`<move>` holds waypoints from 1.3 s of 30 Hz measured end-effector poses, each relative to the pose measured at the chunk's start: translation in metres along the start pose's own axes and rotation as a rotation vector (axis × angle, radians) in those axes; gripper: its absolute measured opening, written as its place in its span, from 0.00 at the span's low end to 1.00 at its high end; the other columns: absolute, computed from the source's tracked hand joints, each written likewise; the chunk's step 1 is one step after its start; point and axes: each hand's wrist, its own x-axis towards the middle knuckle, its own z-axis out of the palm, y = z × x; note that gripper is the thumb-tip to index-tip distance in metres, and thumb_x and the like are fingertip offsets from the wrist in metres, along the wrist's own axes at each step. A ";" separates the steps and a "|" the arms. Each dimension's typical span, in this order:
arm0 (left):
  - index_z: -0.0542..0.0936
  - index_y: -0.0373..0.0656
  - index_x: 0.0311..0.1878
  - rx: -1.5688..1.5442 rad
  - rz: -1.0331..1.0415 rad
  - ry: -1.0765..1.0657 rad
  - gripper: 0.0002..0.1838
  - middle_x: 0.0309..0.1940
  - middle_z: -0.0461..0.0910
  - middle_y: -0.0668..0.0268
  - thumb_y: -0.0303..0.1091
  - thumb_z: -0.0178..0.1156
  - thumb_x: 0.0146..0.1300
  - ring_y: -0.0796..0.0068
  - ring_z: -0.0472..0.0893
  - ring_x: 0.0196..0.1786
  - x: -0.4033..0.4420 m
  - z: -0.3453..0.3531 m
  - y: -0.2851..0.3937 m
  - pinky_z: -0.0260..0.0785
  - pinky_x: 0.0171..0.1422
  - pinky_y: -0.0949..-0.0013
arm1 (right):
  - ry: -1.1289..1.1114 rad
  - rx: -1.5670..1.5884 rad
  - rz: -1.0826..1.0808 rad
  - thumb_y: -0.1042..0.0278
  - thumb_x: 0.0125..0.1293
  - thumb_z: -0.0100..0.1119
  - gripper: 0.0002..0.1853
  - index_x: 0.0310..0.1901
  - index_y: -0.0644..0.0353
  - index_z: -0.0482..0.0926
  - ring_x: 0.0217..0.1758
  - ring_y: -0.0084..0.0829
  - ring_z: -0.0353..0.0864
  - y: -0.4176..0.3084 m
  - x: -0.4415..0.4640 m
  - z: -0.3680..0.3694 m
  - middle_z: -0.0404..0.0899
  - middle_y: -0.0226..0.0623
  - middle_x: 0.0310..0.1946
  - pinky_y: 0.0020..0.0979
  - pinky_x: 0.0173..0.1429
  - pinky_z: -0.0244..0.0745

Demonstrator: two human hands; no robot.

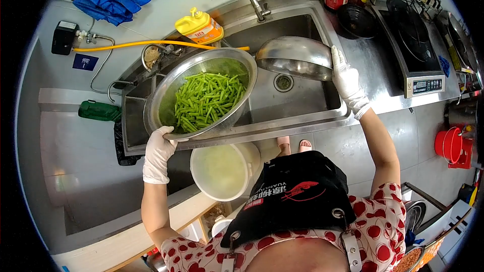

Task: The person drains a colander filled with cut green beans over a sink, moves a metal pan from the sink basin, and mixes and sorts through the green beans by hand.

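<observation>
My left hand [160, 152], in a white glove, grips the near left rim of a large metal basin [237, 113]. The basin leans over the left part of the sink. Cut green beans [209, 99] are heaped inside it. In a matching glove, my right hand [348, 81] is closed on the right edge of a metal bowl [297, 53]. That bowl is tipped, its rounded outside facing up, above the right sink basin [275, 106]. My right thumb is hidden behind the bowl's rim.
A faucet [257, 7] stands behind the sink, with a yellow detergent jug [199, 26] and a yellow hose [136, 44] to its left. A white bucket [222, 171] of cloudy liquid stands below the counter. An induction cooker [423, 84] and a black bowl [357, 21] lie right.
</observation>
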 end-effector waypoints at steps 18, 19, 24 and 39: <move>0.69 0.43 0.30 0.012 0.019 0.064 0.09 0.24 0.69 0.72 0.15 0.55 0.56 0.80 0.71 0.23 0.003 -0.006 0.006 0.65 0.25 0.79 | -0.183 -0.068 0.032 0.78 0.58 0.45 0.32 0.67 0.67 0.56 0.31 0.36 0.83 -0.022 0.016 -0.001 0.68 0.52 0.61 0.31 0.35 0.80; 0.69 0.43 0.29 0.006 0.020 0.065 0.09 0.23 0.69 0.72 0.16 0.55 0.56 0.80 0.71 0.23 0.004 -0.007 0.005 0.65 0.25 0.79 | -0.193 -0.065 0.034 0.78 0.58 0.45 0.32 0.67 0.67 0.56 0.31 0.36 0.83 -0.023 0.016 -0.003 0.68 0.52 0.61 0.32 0.36 0.80; 0.70 0.43 0.29 0.048 0.037 0.064 0.09 0.25 0.69 0.71 0.16 0.55 0.56 0.79 0.71 0.25 0.011 -0.014 0.005 0.67 0.28 0.75 | -0.191 0.011 0.069 0.78 0.59 0.44 0.30 0.67 0.68 0.57 0.32 0.41 0.83 -0.025 0.016 0.000 0.69 0.54 0.60 0.35 0.38 0.80; 0.72 0.30 0.42 0.233 0.177 0.003 0.09 0.36 0.75 0.57 0.18 0.52 0.56 0.63 0.79 0.36 0.006 0.002 0.008 0.75 0.37 0.62 | -0.159 0.062 0.151 0.78 0.61 0.42 0.27 0.65 0.69 0.60 0.31 0.41 0.83 -0.032 0.015 0.003 0.72 0.53 0.56 0.36 0.37 0.79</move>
